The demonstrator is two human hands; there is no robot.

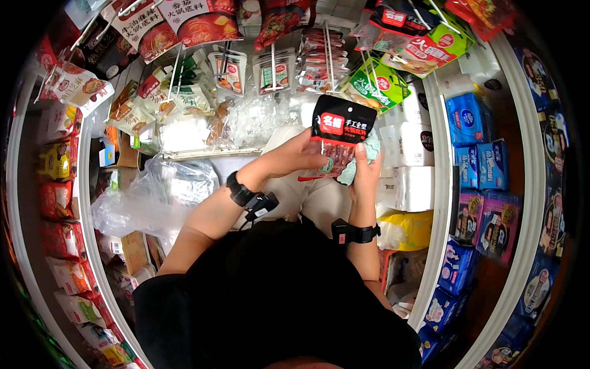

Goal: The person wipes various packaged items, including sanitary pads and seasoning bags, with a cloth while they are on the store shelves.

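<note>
My left hand (302, 154) grips the left side of a black and red pouch of hot pot base (342, 121), its thumb lying across the clear lower front. The pouch is held upright over my lap and bears writing and a hang hole. My right hand (367, 169) holds a light-green cloth (372, 144) against the pouch's right edge, with the thumb on the front. Part of the cloth also shows below the pouch. Both wrists wear black straps with small boxes. The fingers behind the pouch are hidden.
Seasoning pouches (274, 71) hang on metal hooks ahead. Similar black pouches (394, 20) hang at upper right. Wrapped white paper packs (415, 143) and blue packs (468, 117) line the right shelves. A clear plastic bag (152, 193) lies left. White shelf edges (87, 184) flank me.
</note>
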